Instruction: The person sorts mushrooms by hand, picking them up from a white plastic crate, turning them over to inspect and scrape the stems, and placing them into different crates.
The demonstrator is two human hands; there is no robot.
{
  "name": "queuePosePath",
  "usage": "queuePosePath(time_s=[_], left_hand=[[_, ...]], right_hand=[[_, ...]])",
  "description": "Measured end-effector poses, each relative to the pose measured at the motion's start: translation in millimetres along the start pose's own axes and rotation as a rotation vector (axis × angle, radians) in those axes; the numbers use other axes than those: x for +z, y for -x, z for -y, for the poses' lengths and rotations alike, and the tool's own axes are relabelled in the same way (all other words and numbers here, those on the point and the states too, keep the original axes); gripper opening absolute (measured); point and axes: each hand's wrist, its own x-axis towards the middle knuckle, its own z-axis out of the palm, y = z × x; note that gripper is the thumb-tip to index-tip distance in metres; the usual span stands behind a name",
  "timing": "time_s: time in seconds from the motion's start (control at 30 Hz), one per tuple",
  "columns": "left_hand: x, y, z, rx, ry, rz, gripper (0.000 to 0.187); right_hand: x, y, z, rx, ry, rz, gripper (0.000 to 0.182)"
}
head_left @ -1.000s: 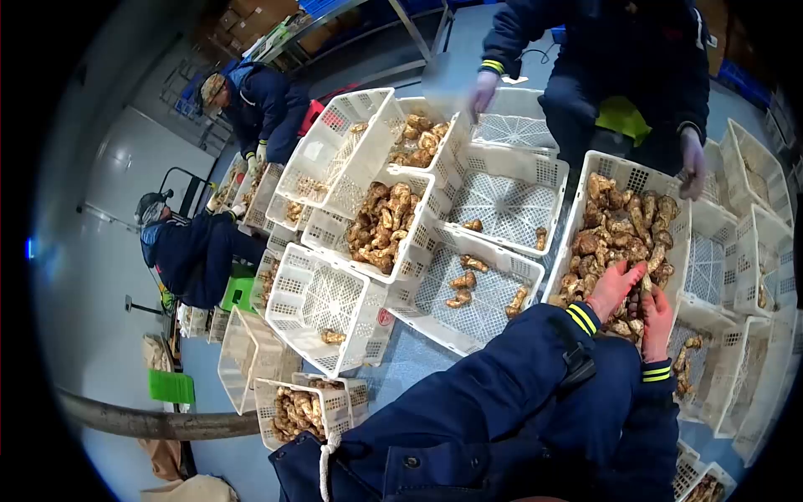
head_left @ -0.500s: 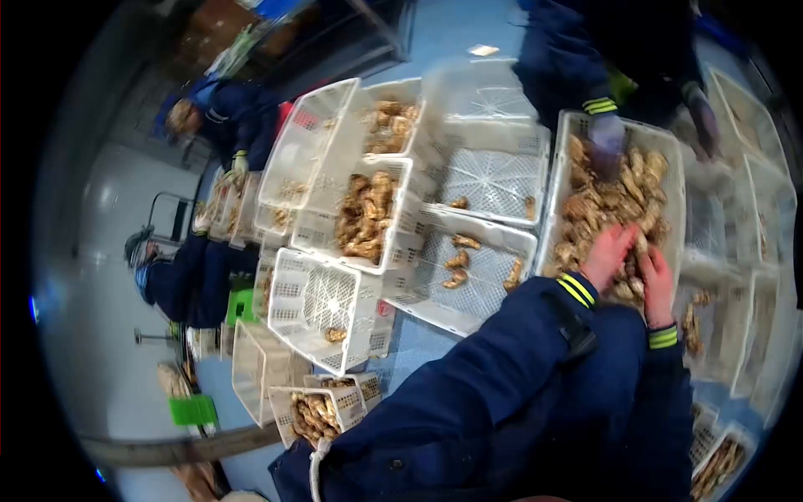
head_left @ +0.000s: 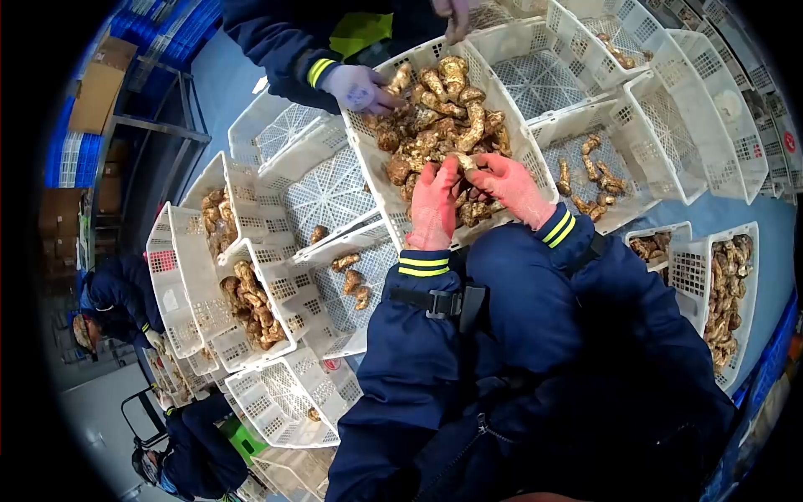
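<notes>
My left hand and my right hand, both in pink gloves, meet over the near part of a white plastic crate. Between their fingertips is a pale-stemmed mushroom, pinched from both sides. The fingers partly cover it. Under and beyond my hands, the crate holds a heap of brown, knobbly mushrooms. Across from me, a co-worker's gloved hand reaches over the crate's left rim and touches a mushroom at the heap's edge. That person's other hand is by the far rim.
White crates stand on both sides. A crate at left and one at right hold a few mushrooms; a fuller crate stands at lower right. Two people sit farther left. A metal shelf frame is behind.
My view has swung round, so the crate appears nearer the middle and tilted the other way. Both my hands stay over it. The co-worker's hand has moved from over the heap to its edge.
</notes>
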Motion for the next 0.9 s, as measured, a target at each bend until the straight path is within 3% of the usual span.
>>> queuePosePath(time_s=[0.1,0.17,0.3,0.33,0.47,0.6,0.73,0.9], left_hand=[[-5.0,-2.2,3.2,0.001,-0.063,-0.028,0.027],[-0.7,-0.7,2.8,0.174,-0.266,-0.038,0.038],[17.8,11.7,-15.3,0.024,-0.04,-0.016,0.043],[9.1,2.5,-6.1,0.03,0.06,0.028,0.036],[9.9,5.0,-1.7,0.074,-0.048,-0.068,0.031],[4.8,3.0,-3.4,0.041,0.04,0.035,0.018],[2.7,3.8,-6.3,-0.034,-0.166,-0.015,0.019],[-8.7,-5.2,4.9,0.029,-0.048,0.02,0.024]], right_hand=[[3.5,1.2,-0.1,-0.034,0.037,-0.026,0.047],[1.3,1.2,0.1,-0.033,0.146,-0.038,0.048],[-1.5,1.1,-4.8,-0.005,-0.044,0.013,0.051],[-2.3,0.7,-5.6,0.004,-0.055,0.01,0.051],[-1.4,-0.9,-3.9,-0.013,0.02,-0.045,0.05],[0.2,1.9,-2.4,-0.029,-0.029,-0.042,0.049],[4.7,4.3,8.0,0.019,0.062,-0.053,0.047],[2.0,1.9,2.4,0.008,0.02,-0.005,0.045]])
